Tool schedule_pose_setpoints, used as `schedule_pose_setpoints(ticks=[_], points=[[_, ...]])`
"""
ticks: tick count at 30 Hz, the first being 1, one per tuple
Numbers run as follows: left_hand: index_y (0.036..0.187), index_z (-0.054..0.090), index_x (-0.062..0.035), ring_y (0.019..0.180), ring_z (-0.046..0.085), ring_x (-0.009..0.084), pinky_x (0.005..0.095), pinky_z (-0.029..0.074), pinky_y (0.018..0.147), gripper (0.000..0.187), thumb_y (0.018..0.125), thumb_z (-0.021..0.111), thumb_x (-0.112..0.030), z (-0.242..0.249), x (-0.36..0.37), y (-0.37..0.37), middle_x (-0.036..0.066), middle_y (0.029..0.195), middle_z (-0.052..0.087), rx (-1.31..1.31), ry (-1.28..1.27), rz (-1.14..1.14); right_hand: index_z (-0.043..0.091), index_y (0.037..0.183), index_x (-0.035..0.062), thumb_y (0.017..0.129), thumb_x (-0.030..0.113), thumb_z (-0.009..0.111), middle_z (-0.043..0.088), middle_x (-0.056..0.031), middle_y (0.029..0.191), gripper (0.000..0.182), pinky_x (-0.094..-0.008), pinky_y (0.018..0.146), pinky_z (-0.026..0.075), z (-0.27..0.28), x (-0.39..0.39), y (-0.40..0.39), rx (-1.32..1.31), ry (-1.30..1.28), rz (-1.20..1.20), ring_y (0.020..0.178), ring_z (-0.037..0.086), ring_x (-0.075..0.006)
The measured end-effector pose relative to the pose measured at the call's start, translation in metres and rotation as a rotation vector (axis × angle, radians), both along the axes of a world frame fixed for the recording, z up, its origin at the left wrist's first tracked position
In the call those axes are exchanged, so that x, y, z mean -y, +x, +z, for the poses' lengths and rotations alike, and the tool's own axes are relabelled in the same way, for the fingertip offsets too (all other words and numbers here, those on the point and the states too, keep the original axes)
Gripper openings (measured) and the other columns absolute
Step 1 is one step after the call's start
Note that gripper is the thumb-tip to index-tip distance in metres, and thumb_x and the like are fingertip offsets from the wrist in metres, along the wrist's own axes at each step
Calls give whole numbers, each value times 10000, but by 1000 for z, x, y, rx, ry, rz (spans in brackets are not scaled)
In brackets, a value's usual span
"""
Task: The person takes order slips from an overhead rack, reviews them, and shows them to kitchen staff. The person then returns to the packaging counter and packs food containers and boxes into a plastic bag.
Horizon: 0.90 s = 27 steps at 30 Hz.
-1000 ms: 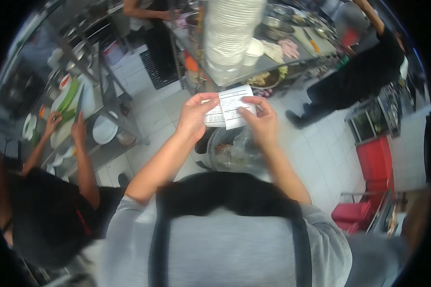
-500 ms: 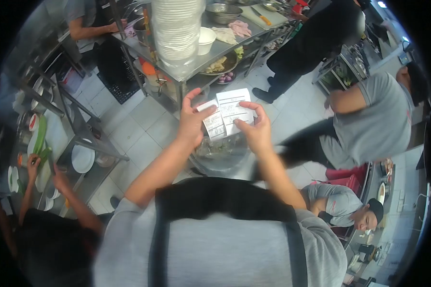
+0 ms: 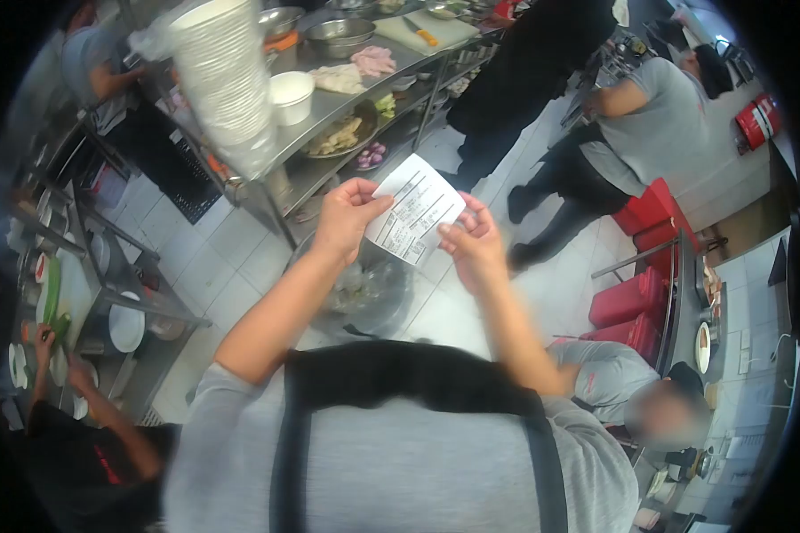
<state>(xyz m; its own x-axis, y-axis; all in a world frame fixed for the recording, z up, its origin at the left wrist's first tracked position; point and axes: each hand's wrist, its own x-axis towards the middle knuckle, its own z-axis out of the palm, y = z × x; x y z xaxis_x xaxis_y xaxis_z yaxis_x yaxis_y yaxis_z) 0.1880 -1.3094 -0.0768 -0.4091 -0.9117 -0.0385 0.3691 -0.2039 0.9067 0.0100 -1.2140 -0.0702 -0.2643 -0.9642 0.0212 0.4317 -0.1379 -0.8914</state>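
A white printed receipt [image 3: 415,211] with black lines of text is stretched between my two hands at the centre of the head view. My left hand [image 3: 351,213] pinches its left edge between thumb and fingers. On the opposite edge, my right hand [image 3: 476,235] grips it the same way. The print is too small to read. Below the paper, a bin [image 3: 364,289] lined with a clear plastic bag stands on the floor, partly hidden by my left forearm.
A steel shelf unit ahead holds stacked white containers [image 3: 227,84], a white tub [image 3: 291,96] and a knife [image 3: 422,32] on a board. Red bins [image 3: 627,300] stand right. Co-workers surround me; at left, one's hands [image 3: 49,342] handle long green vegetables [image 3: 52,289].
The receipt, seen before as two overlapping pieces, now appears as one tilted sheet. My view has turned rightward. The grey-shirted co-worker at right has moved farther off.
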Motion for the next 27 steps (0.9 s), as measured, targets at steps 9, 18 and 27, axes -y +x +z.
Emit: schedule_pose_setpoints(ticks=[9,18,27], points=[[913,588,-21,740,615,110,228,488,697,211,736,678,50,2,-4,-188,60,848,655,97,-90,-202,560,1003,-34,809,48,640,650,-103,894,225,-251,655,500,3,-6,-183,-86,24,-194,745,623,-131],[922,605,-4,762,612,101,236,484,695,118,819,637,-50,16,27,-284,56,866,655,187,-54,-205,557,1004,-8,811,30,629,640,-63,842,209,-241,613,480,29,13,-271,-216,21,-180,747,607,-111],[1021,611,42,792,633,128,258,504,709,244,791,647,-32,5,134,-312,96,920,664,223,-301,-121,551,947,13,802,32,643,642,-80,877,172,-270,622,501,29,154,-333,-397,60,15,756,619,-137]])
